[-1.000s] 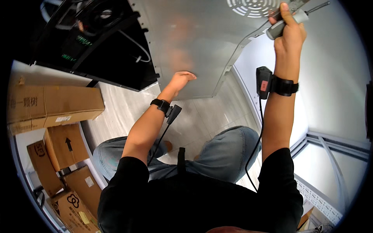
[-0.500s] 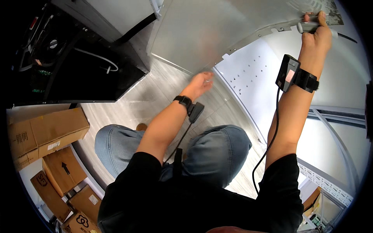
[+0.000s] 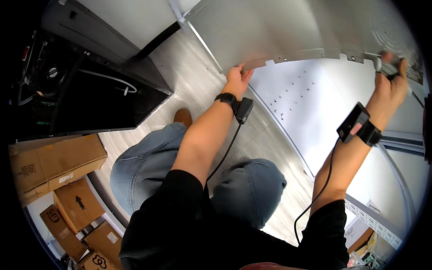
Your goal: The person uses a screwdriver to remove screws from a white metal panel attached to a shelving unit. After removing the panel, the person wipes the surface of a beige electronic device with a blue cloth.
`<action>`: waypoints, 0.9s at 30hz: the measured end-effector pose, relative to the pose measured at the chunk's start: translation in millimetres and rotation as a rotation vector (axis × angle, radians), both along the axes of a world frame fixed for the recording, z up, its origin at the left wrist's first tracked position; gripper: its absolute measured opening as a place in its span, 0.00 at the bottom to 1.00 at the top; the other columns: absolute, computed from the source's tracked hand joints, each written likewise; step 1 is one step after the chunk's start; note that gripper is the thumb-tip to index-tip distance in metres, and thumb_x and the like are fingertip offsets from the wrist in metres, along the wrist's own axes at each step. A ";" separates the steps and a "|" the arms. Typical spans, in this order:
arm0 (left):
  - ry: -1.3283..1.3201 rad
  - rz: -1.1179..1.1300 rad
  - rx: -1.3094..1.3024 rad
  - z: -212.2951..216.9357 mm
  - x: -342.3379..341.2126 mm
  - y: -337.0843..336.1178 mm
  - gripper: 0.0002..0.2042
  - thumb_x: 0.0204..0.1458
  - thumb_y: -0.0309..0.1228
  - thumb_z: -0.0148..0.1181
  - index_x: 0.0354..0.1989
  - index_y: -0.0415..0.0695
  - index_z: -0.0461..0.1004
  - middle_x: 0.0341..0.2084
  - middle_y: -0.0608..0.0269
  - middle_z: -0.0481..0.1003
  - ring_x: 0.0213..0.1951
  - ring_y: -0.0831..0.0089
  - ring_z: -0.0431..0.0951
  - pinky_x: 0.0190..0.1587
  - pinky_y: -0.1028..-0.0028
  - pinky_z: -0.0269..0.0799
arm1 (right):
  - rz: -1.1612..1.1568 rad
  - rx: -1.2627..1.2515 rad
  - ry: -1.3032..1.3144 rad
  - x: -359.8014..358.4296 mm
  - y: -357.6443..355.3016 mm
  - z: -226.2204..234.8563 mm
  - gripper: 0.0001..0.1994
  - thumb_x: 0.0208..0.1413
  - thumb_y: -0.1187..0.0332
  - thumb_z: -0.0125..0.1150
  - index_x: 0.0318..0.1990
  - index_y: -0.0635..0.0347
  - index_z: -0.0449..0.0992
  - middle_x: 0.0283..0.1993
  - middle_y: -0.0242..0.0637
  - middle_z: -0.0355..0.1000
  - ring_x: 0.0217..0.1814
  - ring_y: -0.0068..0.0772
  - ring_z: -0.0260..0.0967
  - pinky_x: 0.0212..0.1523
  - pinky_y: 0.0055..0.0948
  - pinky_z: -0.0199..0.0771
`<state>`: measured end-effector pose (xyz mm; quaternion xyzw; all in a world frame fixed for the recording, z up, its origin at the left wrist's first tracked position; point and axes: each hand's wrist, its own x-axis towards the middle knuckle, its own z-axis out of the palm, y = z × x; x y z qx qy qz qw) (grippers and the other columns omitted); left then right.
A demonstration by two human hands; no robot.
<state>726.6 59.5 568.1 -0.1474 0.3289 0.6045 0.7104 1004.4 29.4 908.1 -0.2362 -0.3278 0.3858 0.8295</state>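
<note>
A large bare-metal panel [image 3: 279,31] with a notched, drilled edge spans the far side. My left hand [image 3: 237,81] grips the near left corner of that edge, thumb and fingers closed on it. At the right end of the edge, my right hand [image 3: 392,87] is closed round a screwdriver [image 3: 379,65] with a pale grey handle and thin dark shaft. Its fingers also lie against the panel, though blur hides exactly how they hold it. Several small screws [image 3: 288,94] are scattered on the white surface [image 3: 306,121] below the panel.
On the left an open black cabinet [image 3: 99,99] shows a fan and a loose white cable [image 3: 130,85]. Cardboard boxes [image 3: 67,157] are stacked at the lower left. A perforated white metal rail [image 3: 373,220] runs along the lower right. Black cables hang from both my wrist devices.
My left hand has moved up and taken hold of the panel's corner. My right hand, with the screwdriver, and the panel's right end have come lower and nearer.
</note>
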 end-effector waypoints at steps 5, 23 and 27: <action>0.200 -0.015 -0.020 2.0 -33.1 44.8 0.06 0.59 0.25 0.47 0.37 0.38 0.70 0.32 0.61 0.69 0.30 0.70 0.70 0.42 0.67 0.78 | -0.063 0.009 0.092 -33.1 -2.0 -14.8 0.11 0.59 0.72 0.54 0.45 0.73 0.66 0.44 0.48 0.67 0.43 0.41 0.68 0.41 0.33 0.82; 0.735 -0.076 -0.258 3.1 -106.6 190.2 0.09 0.49 0.27 0.51 0.34 0.33 0.72 0.30 0.52 0.75 0.24 0.64 0.74 0.22 0.68 0.69 | -0.364 -0.151 0.395 -140.7 5.2 -121.0 0.12 0.60 0.71 0.54 0.47 0.69 0.66 0.46 0.42 0.67 0.46 0.35 0.67 0.47 0.30 0.77; 0.834 -0.115 -0.273 8.4 -112.6 221.6 0.10 0.48 0.29 0.52 0.34 0.34 0.72 0.29 0.51 0.74 0.24 0.64 0.73 0.23 0.66 0.68 | -0.320 -0.177 0.512 -126.5 10.6 -147.7 0.11 0.59 0.70 0.56 0.45 0.67 0.65 0.44 0.43 0.67 0.40 0.33 0.66 0.39 0.28 0.77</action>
